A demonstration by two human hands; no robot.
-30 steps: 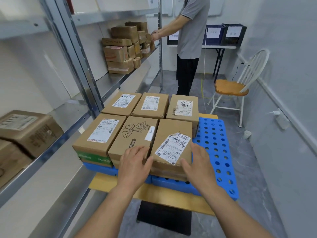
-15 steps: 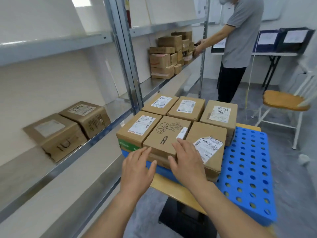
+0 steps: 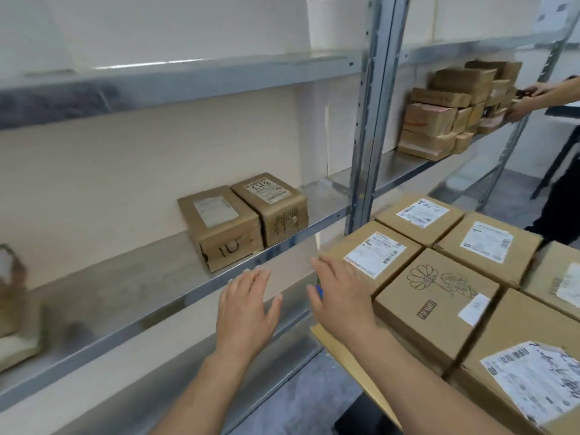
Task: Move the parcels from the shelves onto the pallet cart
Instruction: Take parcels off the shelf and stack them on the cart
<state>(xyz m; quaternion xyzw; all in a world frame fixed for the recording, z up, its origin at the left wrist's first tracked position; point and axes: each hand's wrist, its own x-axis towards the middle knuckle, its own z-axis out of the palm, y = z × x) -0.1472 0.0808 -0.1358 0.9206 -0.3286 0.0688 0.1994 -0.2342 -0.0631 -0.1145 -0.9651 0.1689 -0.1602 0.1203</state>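
Beside the shelf [image 3: 131, 277] | left hand [image 3: 248, 306], right hand [image 3: 342, 296] being held empty, grips spread | fetching seemingly being started | shelf parcel [image 3: 219, 224] probably needing a two-sided clasp

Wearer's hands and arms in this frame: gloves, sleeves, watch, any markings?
The left hand and right hand are bare, with no gloves or rings visible. The left forearm and right forearm are uncovered down to the frame edge. No sleeve, watch or wristband shows.

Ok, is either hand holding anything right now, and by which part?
Nothing is held. The left hand and the right hand are both open, fingers straight, and empty.
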